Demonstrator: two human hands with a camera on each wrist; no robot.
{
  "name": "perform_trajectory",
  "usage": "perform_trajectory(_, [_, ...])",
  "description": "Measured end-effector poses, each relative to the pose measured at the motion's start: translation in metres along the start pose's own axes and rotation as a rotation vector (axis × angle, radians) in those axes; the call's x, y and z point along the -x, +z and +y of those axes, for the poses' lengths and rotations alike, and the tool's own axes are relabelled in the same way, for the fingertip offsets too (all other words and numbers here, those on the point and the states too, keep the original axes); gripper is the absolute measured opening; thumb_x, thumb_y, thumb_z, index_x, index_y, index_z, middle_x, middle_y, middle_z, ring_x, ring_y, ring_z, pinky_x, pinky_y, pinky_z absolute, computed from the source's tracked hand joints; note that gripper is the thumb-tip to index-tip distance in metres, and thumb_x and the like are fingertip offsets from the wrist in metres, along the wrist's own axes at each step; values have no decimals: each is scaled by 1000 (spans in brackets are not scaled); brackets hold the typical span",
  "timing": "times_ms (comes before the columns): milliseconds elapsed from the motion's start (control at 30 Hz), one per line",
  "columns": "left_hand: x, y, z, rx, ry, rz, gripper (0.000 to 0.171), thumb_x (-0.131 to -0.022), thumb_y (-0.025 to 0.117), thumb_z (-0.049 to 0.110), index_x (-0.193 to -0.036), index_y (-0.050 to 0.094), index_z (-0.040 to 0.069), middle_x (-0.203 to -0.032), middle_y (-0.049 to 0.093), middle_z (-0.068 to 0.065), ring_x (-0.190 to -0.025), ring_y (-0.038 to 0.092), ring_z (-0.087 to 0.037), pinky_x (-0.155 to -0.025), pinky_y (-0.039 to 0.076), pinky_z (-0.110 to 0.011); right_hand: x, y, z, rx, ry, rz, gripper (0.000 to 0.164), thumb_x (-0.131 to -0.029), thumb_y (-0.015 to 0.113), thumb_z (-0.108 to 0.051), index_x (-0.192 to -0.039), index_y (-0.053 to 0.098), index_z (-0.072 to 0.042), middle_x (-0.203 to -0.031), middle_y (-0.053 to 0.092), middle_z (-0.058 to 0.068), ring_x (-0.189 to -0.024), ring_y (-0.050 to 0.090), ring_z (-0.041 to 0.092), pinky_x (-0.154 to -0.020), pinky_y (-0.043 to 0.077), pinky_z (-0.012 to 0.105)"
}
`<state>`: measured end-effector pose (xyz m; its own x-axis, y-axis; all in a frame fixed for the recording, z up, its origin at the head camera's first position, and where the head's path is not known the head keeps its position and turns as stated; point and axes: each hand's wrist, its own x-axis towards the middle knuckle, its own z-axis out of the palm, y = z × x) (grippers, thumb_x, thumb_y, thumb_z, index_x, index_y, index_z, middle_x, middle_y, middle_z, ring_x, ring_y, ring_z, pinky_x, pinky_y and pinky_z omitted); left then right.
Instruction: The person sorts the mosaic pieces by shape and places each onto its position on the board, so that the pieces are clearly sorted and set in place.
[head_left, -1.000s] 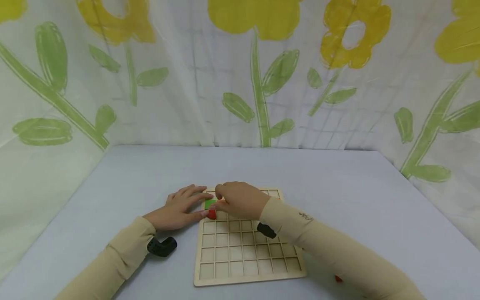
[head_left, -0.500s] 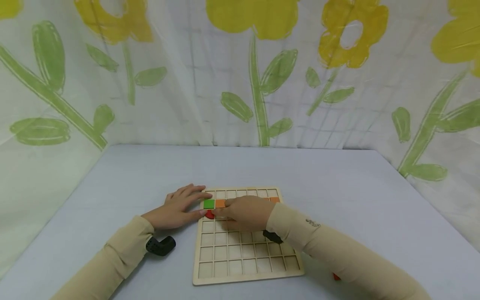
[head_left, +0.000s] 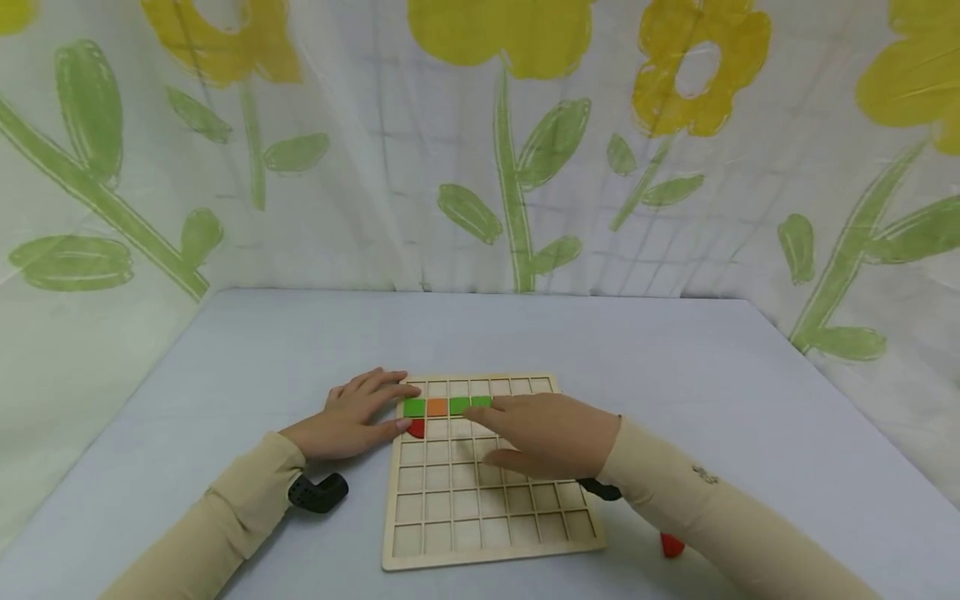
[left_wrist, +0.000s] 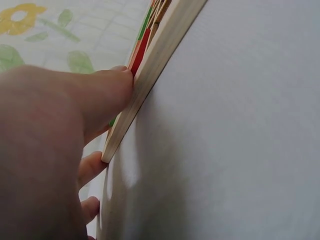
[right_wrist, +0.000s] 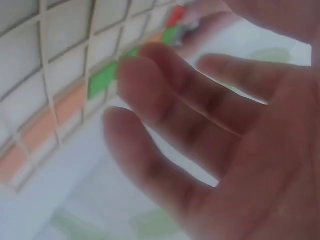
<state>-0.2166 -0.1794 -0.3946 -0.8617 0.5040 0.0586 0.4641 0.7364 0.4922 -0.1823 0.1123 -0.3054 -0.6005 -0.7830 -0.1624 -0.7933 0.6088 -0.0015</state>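
A wooden grid board lies flat on the table. Its second row from the far side carries green and orange square tiles, with orange ones continuing rightward in the right wrist view. My left hand lies spread at the board's left edge; its thumb touches a red rounded piece in the row below. With fingers extended, my right hand hovers over the board, fingertips close to a green tile. It hides the right part of that row in the head view.
Another red piece lies on the table right of the board, beside the right sleeve. Black devices sit at both wrists, the left one plainly showing. A white curtain with painted flowers hangs behind the table.
My right hand has moved right along the row and its fingers have straightened. Orange and green tiles it covered now show. My left hand keeps its place at the board's edge.
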Motion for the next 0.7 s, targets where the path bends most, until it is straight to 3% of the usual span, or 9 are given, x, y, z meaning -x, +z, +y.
perform_trajectory(167, [-1, 0, 1, -4, 0, 0, 50, -97, 48, 51, -140, 46, 27, -155, 28, -5, -143, 13, -41, -100, 15, -65, 45, 2, 6, 15, -31, 98, 49, -95, 58, -37, -136, 49, -13, -106, 66, -2, -86, 63, 9, -78, 52, 29])
perform_trajectory(333, [-2, -1, 1, -10, 7, 7, 48, -98, 46, 50, -140, 47, 26, -154, 29, -6, -143, 13, -41, -100, 15, -64, 85, 14, 18, -52, 17, 125, 48, -95, 59, -38, -134, 52, -11, -96, 63, -5, -74, 55, 1, -71, 51, 24])
perform_trajectory(467, [-3, -1, 2, -5, 8, 12, 48, -97, 46, 51, -140, 47, 27, -154, 29, -6, -143, 13, -41, -99, 15, -63, 106, 20, 31, -121, 92, 106, 46, -91, 66, -31, -130, 55, -9, -89, 56, -9, -66, 44, -3, -63, 46, 18])
perform_trajectory(700, [0, 1, 1, -8, 9, 20, 48, -96, 49, 51, -139, 47, 28, -153, 30, -5, -143, 14, -42, -99, 16, -63, 123, 34, 51, -219, 238, 9, 32, -84, 72, -14, -114, 60, -10, -89, 54, -10, -72, 47, -2, -65, 47, 21])
